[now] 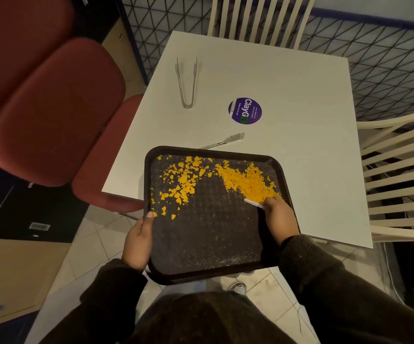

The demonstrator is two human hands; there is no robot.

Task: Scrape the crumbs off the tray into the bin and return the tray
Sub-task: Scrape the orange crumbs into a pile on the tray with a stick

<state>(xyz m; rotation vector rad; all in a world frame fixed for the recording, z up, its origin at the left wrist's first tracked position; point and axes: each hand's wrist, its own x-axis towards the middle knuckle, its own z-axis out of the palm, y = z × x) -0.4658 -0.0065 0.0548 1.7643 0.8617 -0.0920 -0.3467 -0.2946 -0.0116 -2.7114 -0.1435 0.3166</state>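
We see dim, warm indoor light, a brighter white table (288, 170), murky corners, and wide-angle bending at edges.

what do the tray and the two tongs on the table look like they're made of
Tray: probably moulded plastic, dark brown and matte, with a fine pebbled grid texture and a rounded raised rim. Both tongs: metal, likely stainless steel, judging by their thin silvery arms and dull sheen. The nearer pair is partly hidden behind the tray.
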